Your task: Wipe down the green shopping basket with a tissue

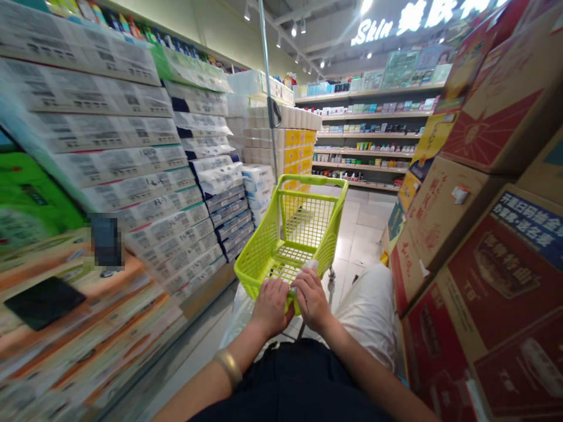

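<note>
Head view: cart (pixel 263 245) central in aisle, before torso. Left hand (pixel 271 302): fingers curled closed over cart's near rim. Right hand (pixel 311 293) adjacent: fingers bent closed over same rim, white wad (pixel 311 265) under fingers. Left edge: stacked packs (pixel 145 158). Right edge: boxes (pixel 433 217); sack (pixel 367 305) just beside cart narrows passage. Open floor (pixel 352 234) ahead-right, reaching shelves (pixel 378 134).

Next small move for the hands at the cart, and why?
I'd probably slide the right hand along the near edge of the green cart, wiping: a white wad shows at its fingers there, and the left hand, beside it, could steady the cart.
</note>
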Action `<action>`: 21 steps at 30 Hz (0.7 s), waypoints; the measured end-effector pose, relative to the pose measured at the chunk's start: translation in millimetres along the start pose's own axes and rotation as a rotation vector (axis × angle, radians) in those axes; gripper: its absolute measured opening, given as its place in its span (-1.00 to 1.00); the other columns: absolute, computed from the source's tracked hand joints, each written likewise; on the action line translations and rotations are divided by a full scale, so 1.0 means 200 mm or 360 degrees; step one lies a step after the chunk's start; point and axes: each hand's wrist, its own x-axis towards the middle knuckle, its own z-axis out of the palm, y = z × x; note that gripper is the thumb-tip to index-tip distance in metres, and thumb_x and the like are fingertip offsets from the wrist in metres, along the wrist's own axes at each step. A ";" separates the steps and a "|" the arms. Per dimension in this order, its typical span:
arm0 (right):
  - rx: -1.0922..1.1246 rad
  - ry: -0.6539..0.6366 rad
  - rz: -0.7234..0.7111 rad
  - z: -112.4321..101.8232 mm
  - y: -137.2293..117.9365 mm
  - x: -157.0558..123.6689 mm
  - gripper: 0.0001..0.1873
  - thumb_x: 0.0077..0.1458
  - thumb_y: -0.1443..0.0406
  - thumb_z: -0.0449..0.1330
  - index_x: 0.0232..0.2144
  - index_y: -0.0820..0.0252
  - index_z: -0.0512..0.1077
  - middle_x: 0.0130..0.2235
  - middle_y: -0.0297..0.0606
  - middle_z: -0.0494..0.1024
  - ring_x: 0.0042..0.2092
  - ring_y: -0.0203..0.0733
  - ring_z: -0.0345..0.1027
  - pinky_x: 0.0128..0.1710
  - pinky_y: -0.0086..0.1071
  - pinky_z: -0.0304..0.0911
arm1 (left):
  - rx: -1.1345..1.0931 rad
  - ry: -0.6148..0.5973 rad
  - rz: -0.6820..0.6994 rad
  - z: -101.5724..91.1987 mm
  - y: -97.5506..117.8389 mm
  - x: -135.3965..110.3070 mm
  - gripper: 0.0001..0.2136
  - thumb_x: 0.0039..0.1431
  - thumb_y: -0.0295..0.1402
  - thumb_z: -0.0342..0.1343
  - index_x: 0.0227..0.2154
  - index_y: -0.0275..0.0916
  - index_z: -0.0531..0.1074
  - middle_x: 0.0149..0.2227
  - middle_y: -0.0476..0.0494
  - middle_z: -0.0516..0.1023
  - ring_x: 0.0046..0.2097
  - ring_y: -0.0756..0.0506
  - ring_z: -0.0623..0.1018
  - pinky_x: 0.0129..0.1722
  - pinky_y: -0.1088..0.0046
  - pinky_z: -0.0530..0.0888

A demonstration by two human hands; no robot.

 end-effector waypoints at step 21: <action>0.0006 -0.0111 -0.0093 -0.04 0.07 0.07 -0.76 0.22 0.32 -0.02 -0.21 0.07 0.44 -0.19 -0.24 0.46 0.08 -0.12 0.22 0.24 -0.09 0.02 | 0.0025 0.0029 -0.0022 -0.01 0.00 -0.03 -0.85 0.04 -0.33 0.05 -0.30 -0.23 0.32 -0.26 -0.24 0.42 -0.13 -0.26 0.39 -0.03 0.14 0.30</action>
